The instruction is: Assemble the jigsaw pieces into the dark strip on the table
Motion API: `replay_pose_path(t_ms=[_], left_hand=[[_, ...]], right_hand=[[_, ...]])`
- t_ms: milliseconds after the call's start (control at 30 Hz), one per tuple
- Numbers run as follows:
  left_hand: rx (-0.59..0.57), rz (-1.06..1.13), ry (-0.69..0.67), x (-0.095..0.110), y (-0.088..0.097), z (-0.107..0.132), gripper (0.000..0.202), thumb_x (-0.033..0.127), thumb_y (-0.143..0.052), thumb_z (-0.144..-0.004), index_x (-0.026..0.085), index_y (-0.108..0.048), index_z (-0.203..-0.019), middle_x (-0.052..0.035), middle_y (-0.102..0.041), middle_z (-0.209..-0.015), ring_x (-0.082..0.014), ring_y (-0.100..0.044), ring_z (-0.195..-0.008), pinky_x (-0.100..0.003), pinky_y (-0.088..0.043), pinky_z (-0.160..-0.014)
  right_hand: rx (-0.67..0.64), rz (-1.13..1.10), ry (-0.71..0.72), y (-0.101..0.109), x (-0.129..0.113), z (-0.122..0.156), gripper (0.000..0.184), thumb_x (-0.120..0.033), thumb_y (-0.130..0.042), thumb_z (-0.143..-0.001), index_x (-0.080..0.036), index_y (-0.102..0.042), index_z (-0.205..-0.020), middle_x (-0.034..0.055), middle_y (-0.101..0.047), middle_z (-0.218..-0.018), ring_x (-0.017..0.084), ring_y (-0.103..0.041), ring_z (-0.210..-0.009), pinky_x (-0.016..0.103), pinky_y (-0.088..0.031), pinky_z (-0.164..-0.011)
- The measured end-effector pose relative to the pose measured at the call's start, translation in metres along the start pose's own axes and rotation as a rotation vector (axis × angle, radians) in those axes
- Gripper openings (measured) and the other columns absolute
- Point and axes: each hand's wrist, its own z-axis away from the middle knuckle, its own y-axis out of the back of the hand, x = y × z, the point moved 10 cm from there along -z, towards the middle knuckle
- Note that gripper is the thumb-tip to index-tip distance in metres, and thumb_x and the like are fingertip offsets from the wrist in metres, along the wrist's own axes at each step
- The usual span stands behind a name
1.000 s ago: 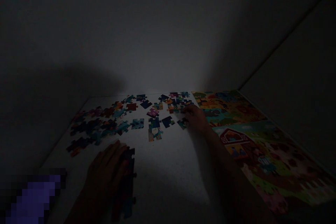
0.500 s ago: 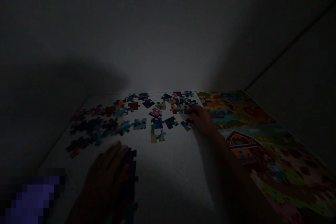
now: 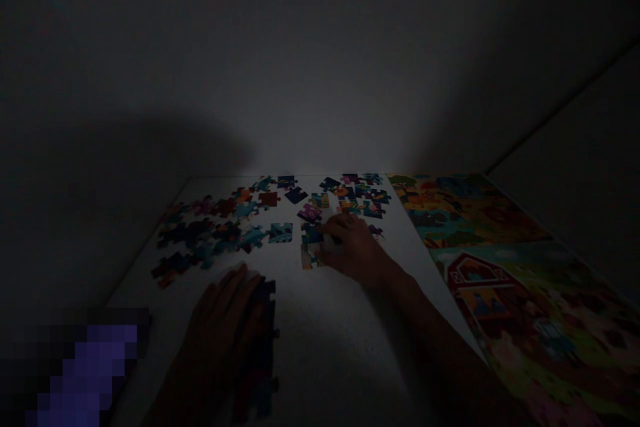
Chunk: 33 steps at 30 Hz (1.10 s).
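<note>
Head view, looking down over the person's hands: a white desk (image 3: 320,320) runs toward a dim wall (image 3: 300,67), and from where I stand the light falls mostly on its far half. The right hand (image 3: 355,250) lies palm-down near the middle of the desk, its fingers (image 3: 333,230) curved over and touching a small cluster of jigsaw pieces (image 3: 311,247); in this gloom I cannot tell whether they pinch one. The left hand (image 3: 217,327) rests flat nearer the person, its fingers (image 3: 227,287) extended and close together, holding nothing that I can see. Its edge sits just beside a dark joined puzzle section (image 3: 260,347), which reaches toward the bottom of the view, its printed image too dark to read. Loose puzzle pieces (image 3: 225,230) spread in a broad band across the far part of the desk, to the left of and beyond the right hand. Along the right side lies a large, colourful farm picture (image 3: 500,293) with a red barn (image 3: 473,273). A blurred purple object (image 3: 85,367) fills the lower left corner.
</note>
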Motion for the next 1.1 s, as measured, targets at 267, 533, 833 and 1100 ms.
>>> replay_pose_path(t_ms=[267, 533, 833, 1100], left_hand=[[0.008, 0.025, 0.029, -0.001, 0.001, -0.001, 0.043, 0.037, -0.036, -0.099, 0.025, -0.057, -0.134, -0.0068, -0.053, -0.145, -0.0268, -0.046, -0.136, -0.049, -0.039, -0.112], [0.015, 0.018, 0.023, 0.001, 0.002, -0.001, 0.044, 0.041, -0.037, -0.099, 0.025, -0.054, -0.137, -0.0076, -0.051, -0.147, -0.0279, -0.045, -0.137, -0.051, -0.039, -0.112], [0.049, 0.024, 0.022, 0.000, 0.003, -0.001, 0.043, 0.039, -0.036, -0.100, 0.026, -0.056, -0.135, -0.0070, -0.053, -0.145, -0.0276, -0.047, -0.135, -0.050, -0.040, -0.111], [0.047, 0.008, 0.006, 0.001, 0.002, 0.000, 0.042, 0.038, -0.037, -0.100, 0.026, -0.054, -0.137, -0.0059, -0.051, -0.148, -0.0262, -0.045, -0.137, -0.049, -0.040, -0.112]], right_hand=[[-0.098, 0.092, -0.052, -0.015, 0.002, 0.003, 0.050, -0.051, -0.071, -0.081, -0.027, -0.064, -0.124, 0.0124, -0.057, -0.127, 0.034, -0.047, -0.119, 0.052, -0.037, -0.099], [-0.089, 0.047, -0.123, -0.005, 0.039, 0.009, 0.057, -0.044, -0.076, -0.078, -0.031, -0.060, -0.130, 0.0124, -0.051, -0.142, 0.035, -0.041, -0.132, 0.056, -0.033, -0.103], [0.009, -0.017, -0.139, 0.012, 0.073, 0.007, 0.045, -0.031, -0.079, -0.073, -0.023, -0.068, -0.117, 0.0121, -0.060, -0.133, 0.032, -0.051, -0.128, 0.051, -0.036, -0.108], [0.060, -0.041, -0.117, 0.018, 0.069, 0.006, 0.037, -0.036, -0.074, -0.079, -0.020, -0.070, -0.113, 0.0135, -0.062, -0.131, 0.031, -0.054, -0.125, 0.052, -0.037, -0.108]])
